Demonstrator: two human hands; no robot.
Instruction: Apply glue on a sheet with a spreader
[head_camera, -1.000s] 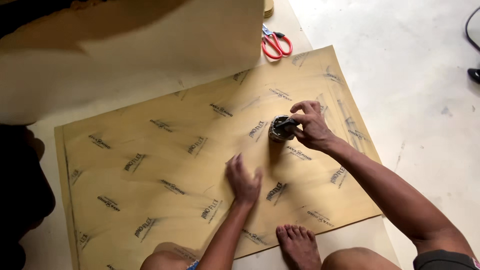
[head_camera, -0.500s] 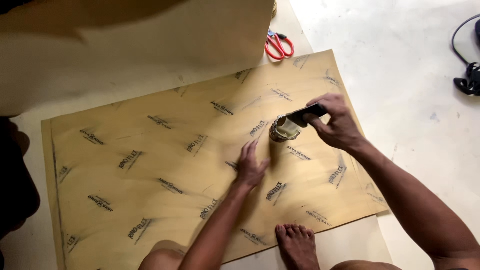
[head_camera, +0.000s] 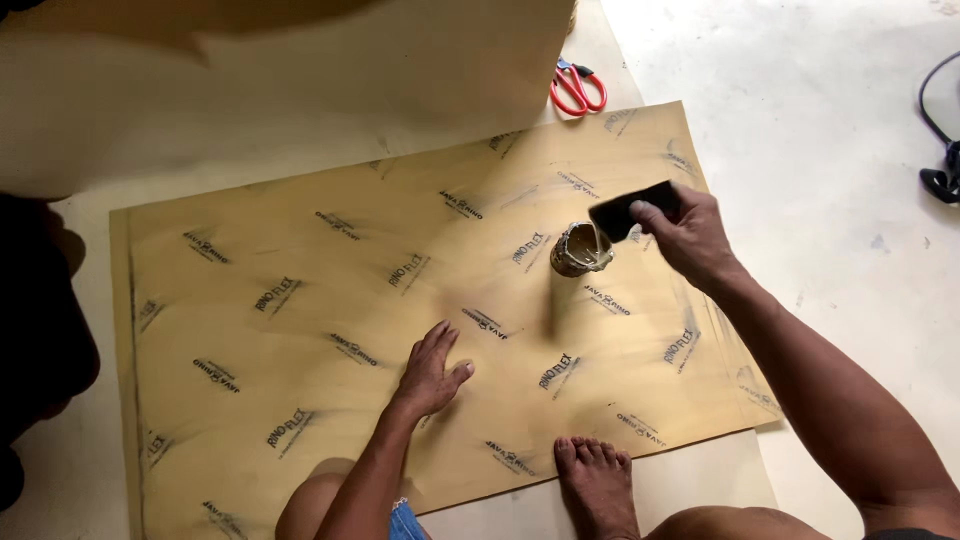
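Soft, even daylight is brightening the frame's right side; deep shadow is filling the left edge (detail lost there), focus slightly soft.

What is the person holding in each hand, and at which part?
The right hand grips a flat black spreader by its right end, its other end at the small open tin. The left hand holds nothing; it lies flat on the tan printed sheet.

tan printed sheet, black scraper, red scissors
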